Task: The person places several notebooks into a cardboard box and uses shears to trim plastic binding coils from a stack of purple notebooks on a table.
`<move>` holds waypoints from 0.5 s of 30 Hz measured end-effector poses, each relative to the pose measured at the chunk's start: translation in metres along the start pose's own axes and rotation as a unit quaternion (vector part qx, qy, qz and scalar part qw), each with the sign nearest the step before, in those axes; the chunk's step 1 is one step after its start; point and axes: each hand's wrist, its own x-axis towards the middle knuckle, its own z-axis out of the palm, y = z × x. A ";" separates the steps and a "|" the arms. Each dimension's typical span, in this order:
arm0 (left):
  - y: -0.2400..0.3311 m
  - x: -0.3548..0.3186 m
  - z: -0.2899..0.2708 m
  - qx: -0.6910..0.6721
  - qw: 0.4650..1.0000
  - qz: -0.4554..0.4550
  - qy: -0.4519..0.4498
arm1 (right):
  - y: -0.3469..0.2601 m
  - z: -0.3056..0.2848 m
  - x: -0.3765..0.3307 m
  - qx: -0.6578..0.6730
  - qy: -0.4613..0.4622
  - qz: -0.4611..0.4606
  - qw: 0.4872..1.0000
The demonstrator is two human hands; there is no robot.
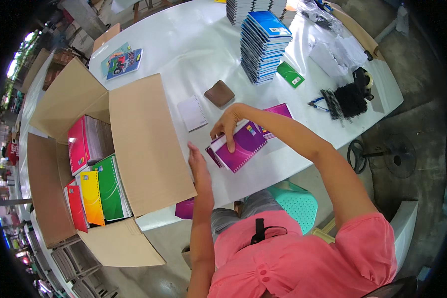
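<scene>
My right hand (227,125) grips a purple notebook (244,150) with punched holes along its edge, thumb across the cover and fingers behind. A dark maroon edge (213,157) shows at the notebook's left; I cannot tell whether it is a separate notebook. To the left, my left hand (198,166) is held upright with fingers stretched, beside the flap of a cardboard box (146,144), holding nothing. Partly hidden behind my right forearm lies another purple notebook (282,110). Further off are a small white spiral notebook (192,113) and a brown block-like object (219,93).
The open box holds red, yellow and green notebooks (110,186). A tall stack of blue spiral notebooks (265,47) stands at the back, near a green notebook (290,74). Blue-handled pliers (318,104) and black binding coils (350,102) lie right. A turquoise stool (298,203) stands below the table edge.
</scene>
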 end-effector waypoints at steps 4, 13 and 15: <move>-0.024 -0.019 0.024 -0.125 0.991 -0.049 -0.001 | 0.022 -0.022 0.022 -0.001 0.030 0.063 0.998; -0.021 -0.020 0.046 -0.034 0.991 0.034 -0.125 | 0.037 0.004 -0.024 -0.223 0.264 0.034 0.938; -0.011 -0.019 0.058 -0.015 0.997 0.005 -0.070 | 0.039 0.028 -0.039 -0.112 0.368 0.024 0.923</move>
